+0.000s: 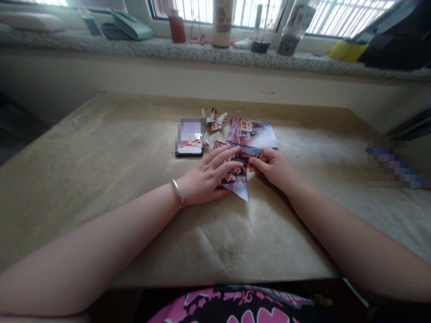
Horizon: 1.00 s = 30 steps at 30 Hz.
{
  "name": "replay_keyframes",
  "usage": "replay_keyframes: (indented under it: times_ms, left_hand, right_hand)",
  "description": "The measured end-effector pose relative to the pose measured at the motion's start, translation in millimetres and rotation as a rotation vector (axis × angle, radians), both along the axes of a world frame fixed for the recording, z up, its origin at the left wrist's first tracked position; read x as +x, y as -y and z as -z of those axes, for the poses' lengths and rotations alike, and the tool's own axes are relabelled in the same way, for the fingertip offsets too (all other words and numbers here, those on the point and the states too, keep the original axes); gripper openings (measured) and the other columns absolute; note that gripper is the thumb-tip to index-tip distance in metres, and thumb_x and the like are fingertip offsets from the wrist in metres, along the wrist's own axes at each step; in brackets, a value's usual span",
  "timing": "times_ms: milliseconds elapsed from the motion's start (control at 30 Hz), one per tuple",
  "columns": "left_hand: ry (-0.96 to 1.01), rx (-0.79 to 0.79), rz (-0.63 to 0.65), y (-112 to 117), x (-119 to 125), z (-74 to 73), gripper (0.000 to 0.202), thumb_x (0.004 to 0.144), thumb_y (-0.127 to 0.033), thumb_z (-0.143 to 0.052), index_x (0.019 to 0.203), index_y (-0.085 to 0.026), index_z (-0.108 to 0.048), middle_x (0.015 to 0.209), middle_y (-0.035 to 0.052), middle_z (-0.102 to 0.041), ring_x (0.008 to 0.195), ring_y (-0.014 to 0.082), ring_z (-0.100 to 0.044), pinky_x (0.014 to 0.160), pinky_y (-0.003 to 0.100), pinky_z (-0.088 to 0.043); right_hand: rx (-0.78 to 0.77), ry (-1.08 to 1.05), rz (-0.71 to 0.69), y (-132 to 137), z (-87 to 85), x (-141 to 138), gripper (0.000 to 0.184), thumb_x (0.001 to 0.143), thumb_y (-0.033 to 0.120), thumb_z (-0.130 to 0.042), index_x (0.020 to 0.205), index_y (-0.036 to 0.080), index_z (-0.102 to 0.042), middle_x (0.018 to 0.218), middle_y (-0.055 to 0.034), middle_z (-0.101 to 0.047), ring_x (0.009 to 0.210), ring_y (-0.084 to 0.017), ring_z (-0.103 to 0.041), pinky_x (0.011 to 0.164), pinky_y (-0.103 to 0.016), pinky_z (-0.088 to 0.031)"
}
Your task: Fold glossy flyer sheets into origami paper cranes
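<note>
The left hand (215, 172) lies over a colourfully printed folded paper (235, 181), palm down at its 9 o'clock side, fingers loosely spread and reaching across it toward 2 o'clock; the right hand (274, 166) sits at the paper's 3 o'clock side, drawn narrow, pinching its edge between thumb and fingers; the folded paper rests on the brown-covered table (134, 148), in front of the person's middle, and its pale pointed corner juts toward 5 o'clock from beneath the left hand.

A silver bracelet (178, 193) circles the left wrist; just beyond the folded paper, at about 12 to 1 o'clock, a printed leaflet (254, 132) lies on the table; at 11 o'clock stands a pointed paper shape (215, 120) in white, red and black, with a second paper shape (212, 140) nearer the left hand; at 10 o'clock lies a dark-edged phone (188, 134), its screen blurred out; well apart at 3 o'clock, a bluish strip (397, 166) is too blurred to name.

Past the table's far edge, a speckled windowsill (134, 48) runs from 10 to 2 o'clock; it bears a red container (177, 29) toward 11, a pale bottle (222, 24) near 12 and a yellow object (348, 50) toward 2.
</note>
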<state>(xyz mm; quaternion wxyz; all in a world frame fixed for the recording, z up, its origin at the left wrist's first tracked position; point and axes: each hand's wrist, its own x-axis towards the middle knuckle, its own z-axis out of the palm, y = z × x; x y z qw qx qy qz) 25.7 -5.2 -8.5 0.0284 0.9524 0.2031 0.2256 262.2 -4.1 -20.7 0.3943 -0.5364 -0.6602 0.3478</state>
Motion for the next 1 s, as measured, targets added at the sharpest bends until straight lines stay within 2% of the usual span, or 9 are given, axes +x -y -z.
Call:
replay_keyframes:
  times_ms: [100,200,333,500,633,833,1000]
  left_hand:
    - [0.018,0.012,-0.016,-0.7,-0.6,2.1,0.075,0.082,-0.034,-0.062,0.144,-0.011,-0.026,0.152,0.0218,-0.023,0.145,0.0308,-0.016,0.119,0.049,-0.02]
    - [0.021,-0.001,-0.008,-2.0,-1.0,4.7,0.092,0.079,-0.043,-0.066,0.148,-0.012,-0.013,0.154,0.0223,-0.02,0.146,0.0316,-0.014,0.119,0.049,-0.019]
    - [0.025,-0.006,0.003,-3.0,-0.7,5.2,0.108,0.073,-0.056,-0.07,0.15,-0.015,-0.007,0.154,0.0216,-0.02,0.145,0.0317,-0.017,0.119,0.048,-0.022]
    - [0.019,0.026,-0.042,-4.3,0.4,4.3,0.121,0.063,-0.066,-0.073,0.15,-0.014,-0.008,0.151,0.0223,-0.03,0.142,0.034,-0.027,0.117,0.05,-0.024]
    - [0.033,0.022,-0.062,-5.4,-0.3,5.7,0.119,0.064,-0.061,-0.075,0.15,-0.013,-0.007,0.15,0.0212,-0.031,0.141,0.0335,-0.028,0.117,0.049,-0.024]
    - [0.028,0.006,-0.082,-1.8,-1.0,2.4,0.097,0.075,-0.038,-0.067,0.149,-0.013,-0.011,0.152,0.0175,-0.03,0.142,0.0298,-0.027,0.119,0.047,-0.021]
    - [0.034,0.02,-0.089,0.2,-1.8,1.5,0.094,0.076,-0.038,-0.062,0.149,-0.013,-0.01,0.151,0.0171,-0.031,0.141,0.0289,-0.028,0.12,0.047,-0.017]
  right_hand:
    - [0.076,0.093,0.02,5.3,-3.5,0.2,0.026,0.078,0.046,-0.062,0.07,0.021,-0.056,0.063,-0.0008,-0.064,0.056,-0.016,-0.059,0.053,-0.027,-0.043]
    - [0.168,0.25,0.038,12.1,-9.1,-0.5,0.032,0.081,0.047,-0.059,0.062,0.022,-0.052,0.058,-0.0005,-0.061,0.052,-0.014,-0.053,0.05,-0.027,-0.037]
    - [0.268,0.381,-0.008,18.9,-15.7,-3.5,0.031,0.081,0.043,-0.058,0.06,0.022,-0.05,0.056,-0.0001,-0.058,0.051,-0.013,-0.048,0.051,-0.027,-0.035]
    - [0.249,0.369,0.012,19.1,-16.4,-6.8,0.032,0.08,0.045,-0.06,0.06,0.023,-0.047,0.055,0.0008,-0.056,0.051,-0.013,-0.047,0.05,-0.027,-0.034]
    - [0.192,0.29,0.023,17.3,-13.4,-6.6,0.03,0.078,0.043,-0.063,0.063,0.023,-0.047,0.059,0.0003,-0.059,0.053,-0.014,-0.052,0.052,-0.027,-0.038]
    - [0.171,0.22,0.033,15.6,-9.2,-6.9,0.023,0.076,0.041,-0.065,0.07,0.022,-0.052,0.062,0.0012,-0.058,0.056,-0.014,-0.053,0.053,-0.027,-0.041]
    - [0.147,0.189,0.022,15.9,-9.3,-11.6,0.015,0.075,0.033,-0.065,0.079,0.02,-0.06,0.069,0.0006,-0.061,0.058,-0.012,-0.053,0.053,-0.025,-0.042]
